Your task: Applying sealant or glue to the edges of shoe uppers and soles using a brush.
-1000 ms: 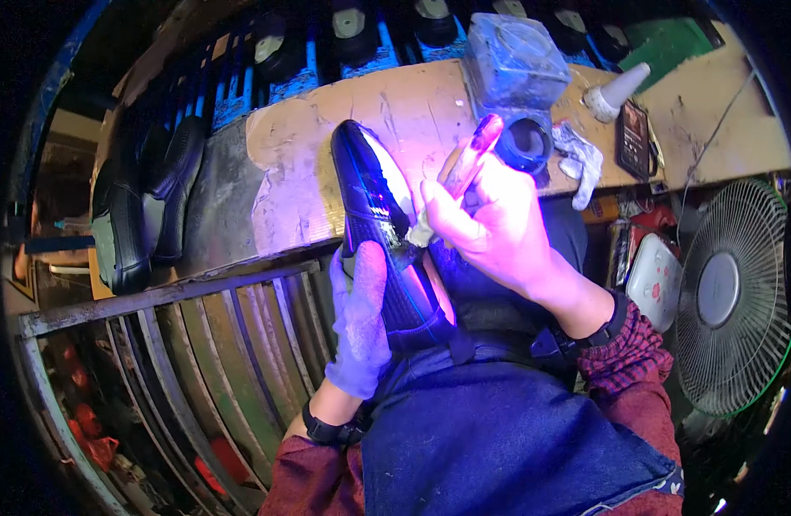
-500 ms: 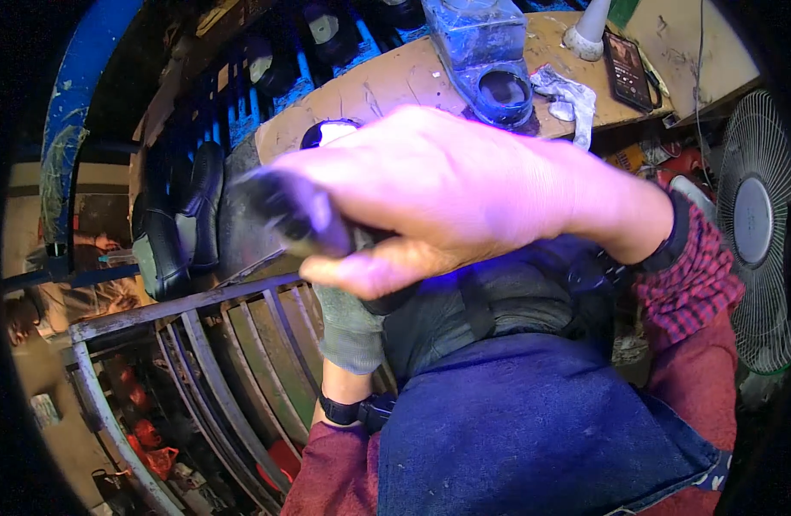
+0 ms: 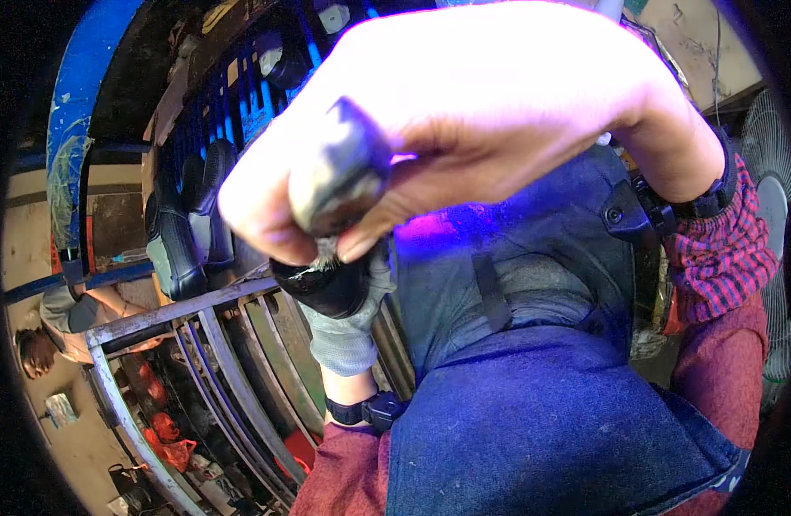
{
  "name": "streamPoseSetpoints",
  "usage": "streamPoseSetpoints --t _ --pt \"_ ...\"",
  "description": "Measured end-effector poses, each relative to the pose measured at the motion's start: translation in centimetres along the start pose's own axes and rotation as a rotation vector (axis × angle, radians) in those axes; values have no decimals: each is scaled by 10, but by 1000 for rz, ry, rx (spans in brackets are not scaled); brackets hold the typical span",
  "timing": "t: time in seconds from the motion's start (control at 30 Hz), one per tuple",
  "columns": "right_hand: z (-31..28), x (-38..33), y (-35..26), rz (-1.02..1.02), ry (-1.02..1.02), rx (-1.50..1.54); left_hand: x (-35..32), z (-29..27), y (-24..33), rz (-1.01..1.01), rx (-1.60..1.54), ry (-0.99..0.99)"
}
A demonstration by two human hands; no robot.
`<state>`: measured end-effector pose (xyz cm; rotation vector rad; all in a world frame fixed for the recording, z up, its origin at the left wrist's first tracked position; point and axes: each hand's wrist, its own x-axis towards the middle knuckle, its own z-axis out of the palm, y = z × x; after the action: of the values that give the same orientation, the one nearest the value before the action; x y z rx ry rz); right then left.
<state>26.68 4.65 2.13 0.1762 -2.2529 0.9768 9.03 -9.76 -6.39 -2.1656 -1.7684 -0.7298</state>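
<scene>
My right hand [image 3: 498, 112] is raised close to the camera and fills the upper middle of the view. Its fingers are closed around a brush handle [image 3: 339, 172], whose blunt grey end points at the lens and is blurred. Below it my left hand [image 3: 348, 331], in a grey glove, holds a black shoe [image 3: 322, 288]; only the shoe's dark lower part shows under my right hand. The brush's bristles seem to touch the shoe, but the contact is mostly hidden.
A slatted metal rack [image 3: 232, 361] runs along my left side, with several black shoes [image 3: 176, 241] standing behind it. My blue denim apron [image 3: 533, 413] covers my lap. A fan [image 3: 778, 241] stands at the right edge. Another person [image 3: 60, 318] crouches at lower left.
My right hand has risen from the shoe toward the camera and now hides the workbench. The view has tilted down and left. The left hand keeps hold of the shoe.
</scene>
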Motion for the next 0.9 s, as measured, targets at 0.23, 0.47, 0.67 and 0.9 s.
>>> streamPoseSetpoints --t 0.23,0.47,0.67,0.9 --pt "-11 8 32 49 107 123 -11 8 -28 -937 -1153 -291" --pt "-8 -69 28 437 370 -387 21 -5 -46 -1110 -2230 226" --pt "-8 -85 23 465 649 76 89 -2 -172 -903 -1755 -170" --pt "-12 -109 34 588 759 69 226 74 -275 -786 59 -377"
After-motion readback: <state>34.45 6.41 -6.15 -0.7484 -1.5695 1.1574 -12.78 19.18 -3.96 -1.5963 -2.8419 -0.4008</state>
